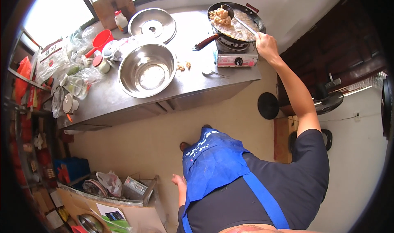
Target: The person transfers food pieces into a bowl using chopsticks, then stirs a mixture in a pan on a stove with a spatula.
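My right hand (267, 46) is closed round the long pale handle of a ladle (245, 25), reaching over a black wok (261, 26). At the far left of the wok, golden-brown fried pieces (220, 17) sit heaped at the ladle's head, which they partly hide. Bubbling, foamy oil (240, 29) fills the wok. Underneath stands a portable gas stove (235, 60) with a dark knob. My left hand (178, 179) hangs low beside my blue apron (215, 159), away from the counter, its fingers loosely apart and nothing seen in them.
On the metal counter (98, 106) stand a large steel basin (167, 80), a steel lid (170, 24), a red dipper (102, 39), a lidded jar (102, 65) and plastic bags (53, 60). A spoon (213, 73) and crumbs lie near the stove. The wok's handle (206, 42) juts left.
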Demonstrator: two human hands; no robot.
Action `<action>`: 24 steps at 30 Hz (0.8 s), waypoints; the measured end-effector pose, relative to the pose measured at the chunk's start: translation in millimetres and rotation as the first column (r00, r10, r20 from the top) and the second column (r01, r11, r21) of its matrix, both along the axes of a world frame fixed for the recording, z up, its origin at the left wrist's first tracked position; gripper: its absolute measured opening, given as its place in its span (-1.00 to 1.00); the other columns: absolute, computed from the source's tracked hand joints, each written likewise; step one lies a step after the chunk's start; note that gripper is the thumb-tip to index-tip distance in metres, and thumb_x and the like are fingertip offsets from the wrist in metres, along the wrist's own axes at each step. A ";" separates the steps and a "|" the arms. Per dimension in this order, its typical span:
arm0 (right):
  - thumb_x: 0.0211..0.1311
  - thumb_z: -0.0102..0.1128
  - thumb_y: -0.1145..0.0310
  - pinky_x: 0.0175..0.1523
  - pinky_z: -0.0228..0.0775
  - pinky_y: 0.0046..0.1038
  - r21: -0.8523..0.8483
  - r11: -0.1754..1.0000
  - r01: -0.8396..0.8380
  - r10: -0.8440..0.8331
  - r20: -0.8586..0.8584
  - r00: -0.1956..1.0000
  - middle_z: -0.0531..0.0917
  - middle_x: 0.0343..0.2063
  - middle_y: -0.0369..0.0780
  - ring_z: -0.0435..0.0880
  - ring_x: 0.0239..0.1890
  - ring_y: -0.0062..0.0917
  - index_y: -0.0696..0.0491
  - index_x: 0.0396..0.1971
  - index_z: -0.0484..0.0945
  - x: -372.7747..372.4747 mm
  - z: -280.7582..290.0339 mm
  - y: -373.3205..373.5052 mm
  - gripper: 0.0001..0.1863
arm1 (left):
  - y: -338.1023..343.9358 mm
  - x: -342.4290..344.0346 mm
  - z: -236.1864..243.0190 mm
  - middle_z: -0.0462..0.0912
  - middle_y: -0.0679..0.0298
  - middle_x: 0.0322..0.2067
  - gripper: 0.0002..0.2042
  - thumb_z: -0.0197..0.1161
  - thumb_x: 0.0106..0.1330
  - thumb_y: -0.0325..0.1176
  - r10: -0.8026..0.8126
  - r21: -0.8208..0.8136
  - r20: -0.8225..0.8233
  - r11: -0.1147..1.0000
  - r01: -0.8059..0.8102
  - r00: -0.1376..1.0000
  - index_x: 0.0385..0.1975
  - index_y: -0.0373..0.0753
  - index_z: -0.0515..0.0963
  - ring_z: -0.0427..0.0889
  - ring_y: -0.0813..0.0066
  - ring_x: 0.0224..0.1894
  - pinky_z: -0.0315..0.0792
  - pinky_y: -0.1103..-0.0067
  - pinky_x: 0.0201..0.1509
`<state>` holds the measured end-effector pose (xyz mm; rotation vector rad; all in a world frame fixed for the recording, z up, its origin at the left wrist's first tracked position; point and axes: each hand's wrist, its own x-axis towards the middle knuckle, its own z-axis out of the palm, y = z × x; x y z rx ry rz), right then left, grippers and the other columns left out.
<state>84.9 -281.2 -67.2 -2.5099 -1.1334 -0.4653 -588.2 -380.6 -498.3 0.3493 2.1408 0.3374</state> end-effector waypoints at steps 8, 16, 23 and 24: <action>0.34 -0.03 0.22 -0.20 0.43 -0.06 0.041 0.998 0.047 -0.045 -0.055 0.997 0.64 -0.46 0.03 0.61 -0.33 0.01 0.07 -0.30 0.61 -25.3 35.1 -24.1 -0.73 | 14.1 -5.0 -35.8 0.58 -0.13 -0.13 -0.47 0.10 0.38 -0.05 0.031 0.135 0.010 0.990 -0.033 0.999 -0.02 -0.54 0.40 0.64 -0.05 -0.22 0.57 0.21 -0.27; 0.35 0.03 0.22 -0.34 0.39 -0.31 0.018 0.999 0.032 -0.027 -0.229 0.973 0.56 -0.62 -0.05 0.59 -0.53 -0.26 0.10 -0.16 0.63 -46.9 41.9 -29.1 -0.70 | 33.4 -20.7 -83.2 0.50 0.04 -0.39 -0.58 0.07 0.42 -0.08 0.080 0.229 -0.016 0.970 -0.075 0.997 -0.11 -0.41 0.36 0.44 0.28 -0.59 0.50 0.28 -0.58; 0.30 0.03 0.24 -0.28 0.45 -0.08 -0.098 0.993 -0.068 0.066 -0.028 0.997 0.63 -0.54 -0.02 0.63 -0.42 -0.03 0.04 -0.33 0.61 -50.3 9.1 -25.3 -0.77 | 23.6 -29.8 -87.8 0.49 0.05 -0.46 -0.60 0.07 0.42 -0.11 0.088 0.193 0.056 0.976 -0.097 0.995 -0.18 -0.44 0.39 0.46 0.26 -0.60 0.50 0.26 -0.54; 0.30 0.02 0.25 -0.28 0.47 -0.07 -0.152 0.987 -0.047 0.055 0.051 0.997 0.64 -0.54 -0.02 0.64 -0.42 -0.03 0.02 -0.31 0.60 -48.9 3.6 -25.2 -0.78 | 20.8 -30.8 -85.3 0.52 0.02 -0.44 -0.59 0.08 0.41 -0.11 0.069 0.190 0.036 0.979 -0.074 0.997 -0.20 -0.47 0.41 0.50 0.22 -0.59 0.50 0.25 -0.54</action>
